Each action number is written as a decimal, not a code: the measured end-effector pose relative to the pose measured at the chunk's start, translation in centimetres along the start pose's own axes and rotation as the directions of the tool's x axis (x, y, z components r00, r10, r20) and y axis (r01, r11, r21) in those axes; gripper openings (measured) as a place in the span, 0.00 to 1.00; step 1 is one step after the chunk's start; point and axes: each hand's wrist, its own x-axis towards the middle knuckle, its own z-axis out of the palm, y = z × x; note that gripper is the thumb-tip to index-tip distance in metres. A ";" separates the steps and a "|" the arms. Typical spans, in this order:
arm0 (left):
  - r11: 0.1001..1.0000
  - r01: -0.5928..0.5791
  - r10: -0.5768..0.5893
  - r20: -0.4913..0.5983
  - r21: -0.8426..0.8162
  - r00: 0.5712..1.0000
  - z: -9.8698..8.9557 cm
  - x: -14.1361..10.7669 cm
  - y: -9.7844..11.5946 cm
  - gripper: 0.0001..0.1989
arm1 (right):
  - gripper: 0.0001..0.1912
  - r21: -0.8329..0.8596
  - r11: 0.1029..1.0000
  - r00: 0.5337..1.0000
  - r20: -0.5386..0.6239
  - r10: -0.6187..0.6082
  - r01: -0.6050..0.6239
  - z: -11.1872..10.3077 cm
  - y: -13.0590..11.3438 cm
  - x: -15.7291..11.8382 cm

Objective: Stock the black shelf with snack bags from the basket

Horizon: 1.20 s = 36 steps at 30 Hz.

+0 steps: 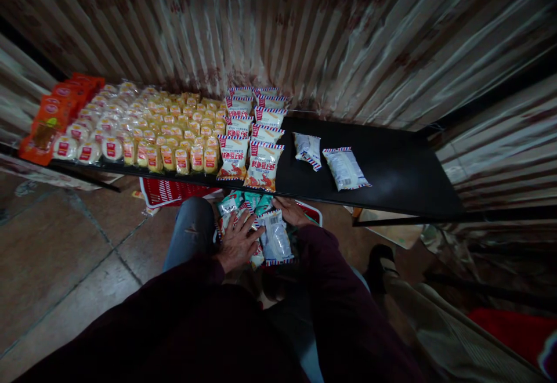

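Note:
Below the shelf's front edge, a pile of snack bags lies in a red basket [314, 211] between my knees. My left hand [238, 241] rests on red and white bags with its fingers spread. Beside it lies a pale bag [275, 237], back side up. My right hand [292, 210] reaches in at the pile's right side near teal bags [264, 203]; its fingertips are partly hidden, so its grip is unclear. On the black shelf [391, 168], two columns of upright white and red bags [263, 165] stand, with two loose bags [307, 148] [346, 168] lying to their right.
Yellow wrapped snacks [172, 133], white wrapped snacks [98, 130] and orange packs [54, 113] fill the shelf's left part. Another red basket [163, 191] is under the shelf. Pleated curtain hangs behind. A person's leg and dark shoe [382, 264] are at the right.

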 end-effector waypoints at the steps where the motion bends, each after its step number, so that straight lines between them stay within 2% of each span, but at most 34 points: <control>1: 1.000 -0.002 0.002 0.002 -0.002 1.000 0.0 0.0 0.0 0.21 | 0.26 -0.034 0.999 1.000 0.018 -0.012 0.013 -0.1 -0.2 0.3; 5: 1.000 -0.014 0.014 0.004 -0.006 1.000 0.0 0.0 0.0 0.21 | 0.25 -0.197 0.979 0.996 0.087 -0.036 0.052 -0.3 -0.8 0.7; 11: 1.000 -0.024 0.024 -0.009 -0.008 1.000 0.1 0.1 -0.1 0.23 | 0.23 -0.263 0.965 0.998 0.058 0.026 -0.010 -0.7 -1.1 -0.7; 17: 0.999 -0.045 0.045 -0.001 -0.018 0.999 0.2 -0.1 -0.4 0.24 | 0.21 -0.290 0.934 0.976 0.005 0.219 -0.208 -1.0 -1.9 -1.6; 22: 0.998 -0.046 0.047 0.013 -0.030 0.999 0.1 -0.2 -0.4 0.22 | 0.21 -0.303 0.903 0.950 -0.031 0.310 -0.305 -0.4 -1.9 -1.2; 28: 0.997 -0.061 0.061 0.009 -0.054 0.998 0.0 -0.4 -0.4 0.23 | 0.21 -0.291 0.886 0.931 -0.059 0.361 -0.362 0.0 -1.8 -1.6; 36: 0.998 -0.061 0.061 0.004 -0.018 0.998 0.5 -0.3 -0.4 0.22 | 0.20 -0.226 0.913 0.941 -0.090 0.326 -0.339 0.0 -1.2 -1.9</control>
